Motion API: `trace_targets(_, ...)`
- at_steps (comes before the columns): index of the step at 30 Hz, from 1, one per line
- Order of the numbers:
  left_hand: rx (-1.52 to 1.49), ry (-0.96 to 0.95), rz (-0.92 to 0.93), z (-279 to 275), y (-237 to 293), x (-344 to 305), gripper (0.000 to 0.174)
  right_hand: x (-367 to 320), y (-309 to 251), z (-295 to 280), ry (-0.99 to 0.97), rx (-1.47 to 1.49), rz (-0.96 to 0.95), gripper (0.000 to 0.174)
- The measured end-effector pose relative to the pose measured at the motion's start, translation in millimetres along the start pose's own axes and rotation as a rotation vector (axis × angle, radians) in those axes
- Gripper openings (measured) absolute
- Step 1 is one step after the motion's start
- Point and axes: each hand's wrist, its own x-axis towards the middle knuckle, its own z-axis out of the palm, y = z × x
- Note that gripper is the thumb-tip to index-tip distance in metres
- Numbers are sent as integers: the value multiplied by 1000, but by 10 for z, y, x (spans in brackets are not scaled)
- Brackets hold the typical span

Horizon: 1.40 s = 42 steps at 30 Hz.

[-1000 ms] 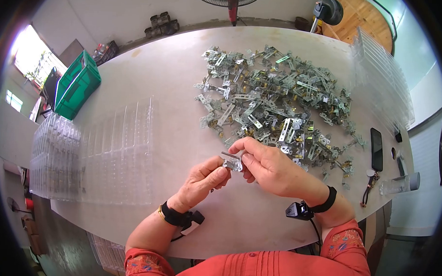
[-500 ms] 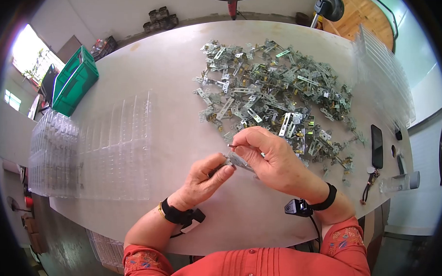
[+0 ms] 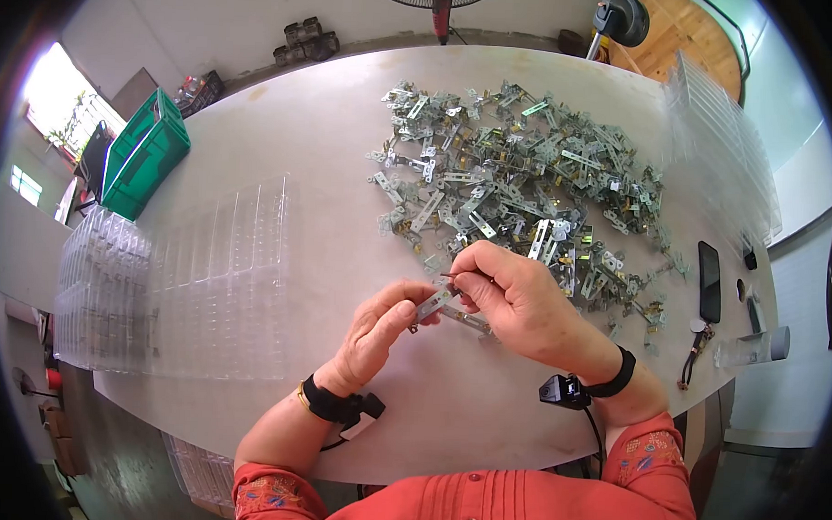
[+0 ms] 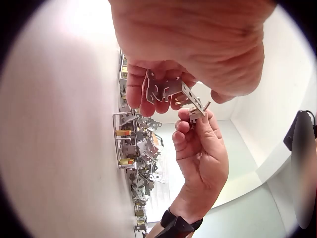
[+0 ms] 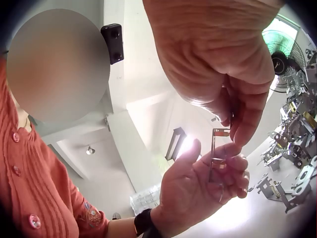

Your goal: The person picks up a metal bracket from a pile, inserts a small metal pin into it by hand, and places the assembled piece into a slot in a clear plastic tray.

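Fingers and thumb of the left hand (image 3: 377,323) grip a silvery metal bracket (image 3: 435,304), its flat holed strip facing up in the head view. Close at the bracket's far end, the right hand (image 3: 520,305) pinches a thin metal pin (image 3: 447,276) between thumb and forefinger. Another narrow metal strip (image 3: 467,319) shows just under the right hand. In the left wrist view the bracket (image 4: 171,89) has bent tabs, and the right fingertips meet its end. From the right wrist view, the bracket (image 5: 213,156) stands edge-on before the left palm; the right fingers partly hide the pin.
A wide heap of metal brackets (image 3: 520,172) covers the table beyond the hands. Clear plastic trays (image 3: 214,280) stand at left, more trays (image 3: 718,142) at back right. A green crate (image 3: 146,159) sits far left. A phone (image 3: 708,281) and bottle (image 3: 752,347) lie at right.
The right hand lifted slightly, then came back down to the bracket's end. In the left hand the bracket has turned, and its flat strip now shows.
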Motion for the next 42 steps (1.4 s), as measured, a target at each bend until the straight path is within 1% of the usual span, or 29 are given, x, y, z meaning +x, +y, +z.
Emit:
trace_targets(1,-40,-74,-35,-22,13,3,43,-3,-18,-11,-10,20,24,5)
trace_targets(2,-40,-75,-34,-23,27,3,43,-4,-27,-21,-19,40,49,4)
trace_targets(4,-129,-196,-154,-16,52,-7,42,0,-19,-34,-19,33,59,4)
trace_targets(6,-120,-197,-134,-18,-1,-10,41,10,20,-27,-19,28,68,4)
trace_targets(8,-111,-197,-112,4,-12,-5,40,28,91,-3,157,-157,-235,7)
trace_targets(9,-113,-148,-80,38,15,0,38,37,79,-5,157,-158,-237,7)
trace_targets(10,-114,-98,-48,57,30,3,35,45,56,-8,245,-216,-330,6)
trace_targets(11,-113,-98,-47,56,21,5,35,51,31,-9,335,-273,-422,6)
trace_targets(12,-101,-58,-21,51,-3,9,36,33,-7,-2,335,-274,-424,6)
trace_targets(13,-88,-20,5,46,-29,14,36,-9,-53,15,294,-244,-324,6)
trace_targets(14,-88,-22,5,41,-57,18,36,-42,-79,27,255,-215,-224,6)
trace_targets(15,-92,-6,28,35,-88,21,36,-58,-84,32,258,-216,-223,6)
trace_targets(17,-96,9,50,41,-110,24,37,-78,-91,44,82,-317,-138,6)
trace_targets(18,-107,26,63,52,-114,25,37,-75,-80,64,74,-330,-119,8)
trace_targets(22,-80,64,55,54,-125,4,37,-74,-68,73,74,-351,-103,8)
trace_targets(26,-41,98,61,55,-170,13,39,-71,1,115,114,-397,-156,10)
trace_targets(28,-83,157,54,92,-170,23,37,-95,25,129,124,-402,-175,11)
trace_targets(30,-31,136,76,69,-194,15,35,-124,37,127,-34,-382,-163,11)
trace_targets(31,22,114,99,58,-208,11,34,-118,27,128,-34,-381,-162,11)
trace_targets(33,66,101,119,53,-221,10,34,-103,-8,121,50,-387,-148,9)
trace_targets(34,110,87,140,53,-228,11,34,-100,-11,117,50,-387,-148,9)
trace_targets(37,110,85,155,50,-259,12,33,-104,-22,101,35,-391,-144,9)
trace_targets(38,114,90,155,57,-239,9,33,-112,-29,102,-18,-392,-122,9)
trace_targets(39,83,101,96,72,-199,3,31,-116,-41,107,-73,-392,-102,9)
trace_targets(40,53,118,37,86,-162,-9,30,-119,-61,105,-84,-385,-112,9)
trace_targets(42,19,183,51,112,-98,6,29,-123,-115,89,-29,-444,-56,9)
